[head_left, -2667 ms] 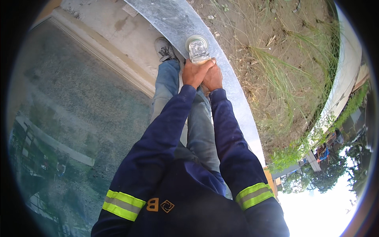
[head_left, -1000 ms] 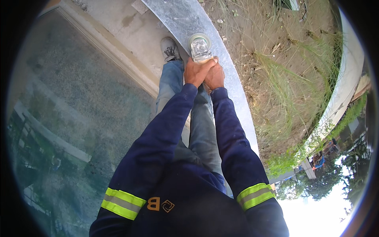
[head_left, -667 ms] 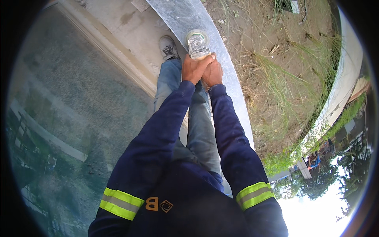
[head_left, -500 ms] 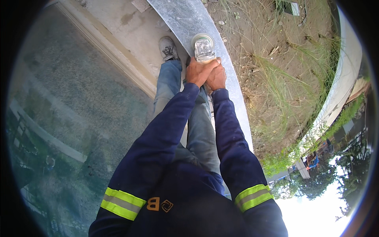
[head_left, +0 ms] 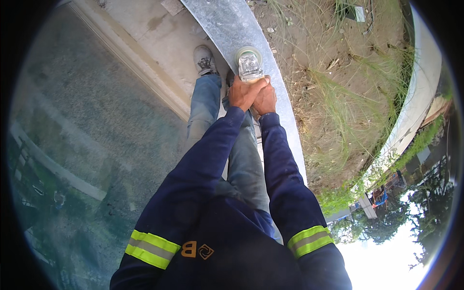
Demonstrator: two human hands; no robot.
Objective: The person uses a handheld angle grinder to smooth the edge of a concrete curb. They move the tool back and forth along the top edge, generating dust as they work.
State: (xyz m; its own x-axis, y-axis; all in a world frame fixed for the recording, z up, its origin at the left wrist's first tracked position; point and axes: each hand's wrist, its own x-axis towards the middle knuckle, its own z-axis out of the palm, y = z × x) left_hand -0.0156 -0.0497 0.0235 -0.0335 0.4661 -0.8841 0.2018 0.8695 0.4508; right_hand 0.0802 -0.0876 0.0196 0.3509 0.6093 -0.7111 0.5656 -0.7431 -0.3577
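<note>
Both my hands grip an angle grinder (head_left: 250, 66) with a dusty, silvery head and a round pale disc at its far side. The disc sits on the top of a curved grey concrete kerb (head_left: 227, 24). My left hand (head_left: 241, 93) is closed round the tool's near end from the left. Against it, my right hand (head_left: 265, 100) is closed on the same end from the right, and the two hands overlap. The grinder's body is mostly hidden under my fingers.
Right of the kerb lies a planting bed (head_left: 333, 96) of bare soil and long grass. My shoe (head_left: 205, 60) stands on a dusty pavement (head_left: 159, 53) left of the kerb. Beyond it stretches a grey road surface (head_left: 96, 106). A pale curved wall (head_left: 411, 106) bounds the bed's far right.
The grinder has slid a short way toward me along the kerb, with both hands still on it. My feet look unmoved.
</note>
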